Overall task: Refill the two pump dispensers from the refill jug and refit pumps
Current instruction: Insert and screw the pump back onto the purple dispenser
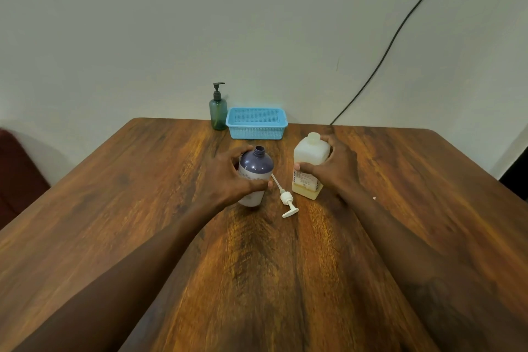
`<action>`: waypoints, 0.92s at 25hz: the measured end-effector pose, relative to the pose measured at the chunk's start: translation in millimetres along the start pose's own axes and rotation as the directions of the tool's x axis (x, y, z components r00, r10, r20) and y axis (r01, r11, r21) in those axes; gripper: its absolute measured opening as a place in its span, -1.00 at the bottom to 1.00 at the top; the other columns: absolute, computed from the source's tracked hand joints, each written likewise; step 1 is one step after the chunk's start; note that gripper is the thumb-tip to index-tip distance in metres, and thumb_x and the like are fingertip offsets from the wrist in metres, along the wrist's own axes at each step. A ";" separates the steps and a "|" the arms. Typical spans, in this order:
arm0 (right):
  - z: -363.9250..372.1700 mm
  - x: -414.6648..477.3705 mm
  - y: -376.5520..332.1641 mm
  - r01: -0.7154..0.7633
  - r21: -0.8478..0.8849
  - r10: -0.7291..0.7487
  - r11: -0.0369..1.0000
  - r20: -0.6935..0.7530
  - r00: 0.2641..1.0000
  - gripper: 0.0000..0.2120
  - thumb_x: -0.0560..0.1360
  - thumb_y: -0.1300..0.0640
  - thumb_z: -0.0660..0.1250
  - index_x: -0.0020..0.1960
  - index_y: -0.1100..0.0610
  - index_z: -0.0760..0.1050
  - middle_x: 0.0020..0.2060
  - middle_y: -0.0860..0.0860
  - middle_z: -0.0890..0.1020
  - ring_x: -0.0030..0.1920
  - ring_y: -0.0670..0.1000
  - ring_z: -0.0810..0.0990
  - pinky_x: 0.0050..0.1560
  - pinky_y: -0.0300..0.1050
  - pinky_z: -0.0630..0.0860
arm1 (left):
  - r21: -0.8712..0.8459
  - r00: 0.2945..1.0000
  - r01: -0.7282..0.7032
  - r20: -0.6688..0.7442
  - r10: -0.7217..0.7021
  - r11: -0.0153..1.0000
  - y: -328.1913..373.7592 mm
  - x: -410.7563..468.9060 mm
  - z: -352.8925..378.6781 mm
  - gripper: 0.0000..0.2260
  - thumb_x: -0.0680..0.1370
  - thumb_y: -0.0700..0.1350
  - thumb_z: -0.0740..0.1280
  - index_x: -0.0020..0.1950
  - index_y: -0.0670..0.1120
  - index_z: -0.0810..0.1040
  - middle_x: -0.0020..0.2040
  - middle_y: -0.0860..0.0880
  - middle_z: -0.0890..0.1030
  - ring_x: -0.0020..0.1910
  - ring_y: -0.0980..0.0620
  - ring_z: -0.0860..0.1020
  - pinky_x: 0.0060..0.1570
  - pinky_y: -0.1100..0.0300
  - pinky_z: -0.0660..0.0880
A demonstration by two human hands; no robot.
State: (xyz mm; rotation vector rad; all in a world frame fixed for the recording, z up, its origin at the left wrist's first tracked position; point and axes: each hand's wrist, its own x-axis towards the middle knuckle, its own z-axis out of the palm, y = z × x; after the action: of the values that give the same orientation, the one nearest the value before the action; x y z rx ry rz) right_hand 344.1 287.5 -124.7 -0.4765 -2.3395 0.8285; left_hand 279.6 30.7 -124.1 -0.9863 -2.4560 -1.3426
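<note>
The purple bottle is standing upright near the middle of the wooden table, its neck open with no pump on it. The left hand is wrapping around its left side, fingers curled behind the shoulder and the thumb pressing across the pale label in front (a firm, fairly narrow grasp). Just to the right of the bottle, the white pump is lying flat on the table, its dip tube pointing back toward the bottle's base and its nozzle head pointing toward the viewer. Further right of the bottle, past the pump, the refill jug is standing upright with a cap on, a band of yellowish liquid showing low inside. The right hand is clasping the jug from its right side, thumb across the front label, fingers around the back. Behind the bottle, at the table's far edge, a blue basket is sitting, with a green pump dispenser just left of it, its pump fitted.
</note>
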 end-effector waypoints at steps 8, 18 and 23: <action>-5.6 2.8 15.7 0.017 0.071 -0.021 0.997 0.053 0.998 -0.08 0.18 -0.25 0.66 0.43 -0.07 0.37 0.31 -0.05 0.54 0.24 0.03 0.55 0.09 -0.03 0.62 | 0.011 1.000 0.008 -0.003 -0.008 1.000 -3.6 3.4 11.5 -0.28 0.26 0.13 0.67 0.37 0.10 0.50 0.16 0.21 0.57 0.04 0.30 0.53 -0.08 0.53 0.39; -3.3 -26.3 -29.6 0.721 -0.032 -0.720 0.692 0.046 0.693 -0.81 0.42 0.28 0.44 0.03 0.19 0.69 -0.04 0.07 0.73 -0.02 0.04 0.67 0.00 -0.04 0.62 | -0.017 1.000 0.016 -0.026 -0.016 1.000 -11.6 -5.7 6.8 -0.26 0.25 0.10 0.68 0.38 0.05 0.53 0.14 0.20 0.59 0.01 0.37 0.53 -0.09 0.57 0.43; 16.9 -27.8 -28.5 0.635 -0.233 -0.335 0.737 0.689 0.642 -0.66 0.41 0.26 0.51 0.14 0.00 0.66 0.16 -0.03 0.64 0.15 0.02 0.59 0.16 0.01 0.59 | -0.050 0.999 0.039 -0.036 -0.041 0.998 -18.0 -8.8 -2.5 -0.24 0.23 0.09 0.70 0.38 0.06 0.52 0.17 0.17 0.58 0.07 0.25 0.55 -0.02 0.46 0.45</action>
State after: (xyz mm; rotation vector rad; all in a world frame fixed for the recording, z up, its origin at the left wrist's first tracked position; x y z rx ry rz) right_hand 350.4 244.9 -128.1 0.3588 -3.0636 0.1247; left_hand 274.7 17.9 -138.9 -0.9195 -2.4391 -1.4275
